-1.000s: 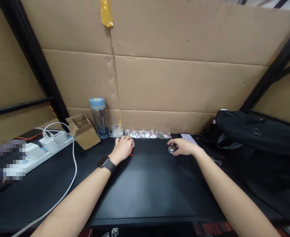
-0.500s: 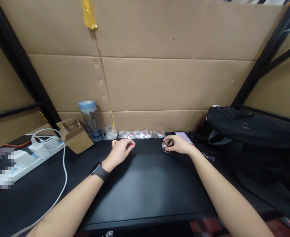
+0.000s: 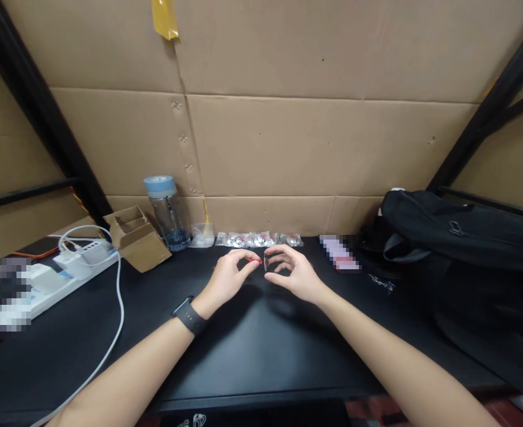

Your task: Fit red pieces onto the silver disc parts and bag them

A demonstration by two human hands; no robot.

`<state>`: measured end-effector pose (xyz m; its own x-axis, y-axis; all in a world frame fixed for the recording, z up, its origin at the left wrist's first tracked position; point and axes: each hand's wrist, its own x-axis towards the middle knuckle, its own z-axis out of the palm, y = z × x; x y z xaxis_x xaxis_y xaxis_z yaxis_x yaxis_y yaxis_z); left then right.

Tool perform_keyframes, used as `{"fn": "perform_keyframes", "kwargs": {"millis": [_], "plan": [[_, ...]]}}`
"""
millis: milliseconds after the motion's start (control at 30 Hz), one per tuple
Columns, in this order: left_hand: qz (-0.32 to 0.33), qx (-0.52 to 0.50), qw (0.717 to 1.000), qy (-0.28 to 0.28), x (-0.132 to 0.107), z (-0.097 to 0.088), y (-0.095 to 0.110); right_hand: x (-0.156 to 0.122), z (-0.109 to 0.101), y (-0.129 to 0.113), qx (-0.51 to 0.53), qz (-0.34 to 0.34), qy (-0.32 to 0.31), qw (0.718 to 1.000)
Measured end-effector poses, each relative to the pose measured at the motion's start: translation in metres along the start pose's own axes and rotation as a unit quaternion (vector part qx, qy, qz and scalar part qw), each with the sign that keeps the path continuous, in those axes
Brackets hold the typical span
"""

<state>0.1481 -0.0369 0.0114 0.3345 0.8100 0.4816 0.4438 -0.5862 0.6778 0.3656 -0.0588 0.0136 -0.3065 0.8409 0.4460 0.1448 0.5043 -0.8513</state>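
Between the thumb and fingers of my left hand (image 3: 232,274) is a small red piece (image 3: 255,260); its exact kind is too small to make out. My right hand (image 3: 297,274) grips a round shiny metal disc (image 3: 265,261) by its rim, turned edge-on to me. The red piece and the disc face each other, close together above the black table (image 3: 252,350). A dark watch (image 3: 189,314) is on my left wrist. Behind my hands, several clear packets (image 3: 260,239) with silvery round parts lie in a row along the cardboard wall.
At the left stand a blue-lidded bottle (image 3: 167,213), an open cardboard box (image 3: 141,243) and a white power strip (image 3: 52,290) with a white cable (image 3: 120,296). A phone (image 3: 339,252), a keychain (image 3: 381,283) and a black backpack (image 3: 470,237) lie at the right.
My right hand has moved left with the metal disc and turned it edge-on. My left hand has moved slightly right with the red piece, bringing both together.
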Motion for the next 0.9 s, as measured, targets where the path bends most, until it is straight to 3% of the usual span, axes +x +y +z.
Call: {"fn": "perform_keyframes", "kwargs": {"millis": [267,533,767,900], "plan": [[-0.002,-0.012,1.0,0.019,-0.003,0.008,0.006,-0.005,0.013,-0.002,0.023,-0.002,0.011,1.0],[0.004,0.077,0.996,0.051,-0.008,0.011,0.016,-0.004,0.015,0.005,0.067,0.013,0.052,0.996],[0.007,0.151,0.986,0.068,-0.012,0.01,0.031,0.0,-0.002,0.007,0.122,0.056,-0.029,0.99],[0.017,0.161,0.984,0.072,-0.014,0.01,0.033,-0.002,-0.002,0.005,0.047,0.027,-0.008,0.998]]}}
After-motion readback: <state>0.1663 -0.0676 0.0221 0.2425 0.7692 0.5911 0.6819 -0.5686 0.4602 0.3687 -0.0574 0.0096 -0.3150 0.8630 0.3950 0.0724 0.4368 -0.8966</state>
